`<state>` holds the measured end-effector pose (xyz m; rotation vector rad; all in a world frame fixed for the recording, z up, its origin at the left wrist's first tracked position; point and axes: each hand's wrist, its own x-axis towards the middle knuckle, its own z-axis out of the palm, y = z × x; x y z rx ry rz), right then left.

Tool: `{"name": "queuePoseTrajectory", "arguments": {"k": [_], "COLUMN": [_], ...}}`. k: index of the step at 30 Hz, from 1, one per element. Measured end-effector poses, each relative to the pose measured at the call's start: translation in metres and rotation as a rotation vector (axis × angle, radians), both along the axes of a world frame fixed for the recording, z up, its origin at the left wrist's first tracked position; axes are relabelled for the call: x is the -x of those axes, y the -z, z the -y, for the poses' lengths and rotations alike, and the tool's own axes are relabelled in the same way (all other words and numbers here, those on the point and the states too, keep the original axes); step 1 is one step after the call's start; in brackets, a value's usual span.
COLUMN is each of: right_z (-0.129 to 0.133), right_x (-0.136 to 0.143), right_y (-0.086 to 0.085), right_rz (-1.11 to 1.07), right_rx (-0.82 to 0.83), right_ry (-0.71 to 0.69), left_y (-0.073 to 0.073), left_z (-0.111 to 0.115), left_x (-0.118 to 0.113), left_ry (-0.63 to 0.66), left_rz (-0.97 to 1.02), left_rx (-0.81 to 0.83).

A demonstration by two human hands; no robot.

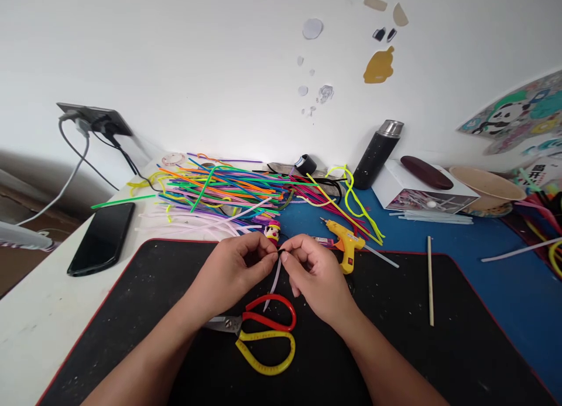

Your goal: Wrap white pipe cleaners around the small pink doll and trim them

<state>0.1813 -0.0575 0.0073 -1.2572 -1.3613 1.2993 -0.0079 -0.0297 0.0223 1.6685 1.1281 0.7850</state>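
**L hand & R hand pinching small black piece above mat**

The tabletop, white at L & blue at R, is carrying the black mat w/ red edging. Behind the mat, a big pile of multicol. pipe cleaners is spreading along the wall. At back R, a black bottle is leaning toward the wall, w/ a white box sitting just beside it. The phone is lying L of the mat. Open scissors, red & yellow handles, are lying on the mat, just below the hands. A yellow glue gun is resting at the mat's back edge, nr R hand; a thin pale stick is lying further R. A pale lilac strip is hanging/lying below the fingertips; can't tell if it's attached. Smallest: the black piece, mostly hidden, sitting btwn both hands' thumbs & fingers, each hand grasping it.
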Motion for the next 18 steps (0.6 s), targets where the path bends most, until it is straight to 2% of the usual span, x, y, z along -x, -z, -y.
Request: {"name": "queuePoseTrajectory", "arguments": {"k": [8,18], "right_z": [0.0016,0.0016], "right_x": [0.0013,0.0032], "right_y": [-0.0005,-0.0027], "right_rz": [-0.075,-0.026], "right_rx": [0.051,0.060], "right_ry": [-0.005,0.020], "left_y": [0.0018,0.0006], "left_z": [-0.0002,0.0002], "left_x": [0.0011,0.0002], "left_ry": [-0.001,-0.027], "left_rz": [-0.008,-0.012], "left_rx": [0.014,0.007]}}
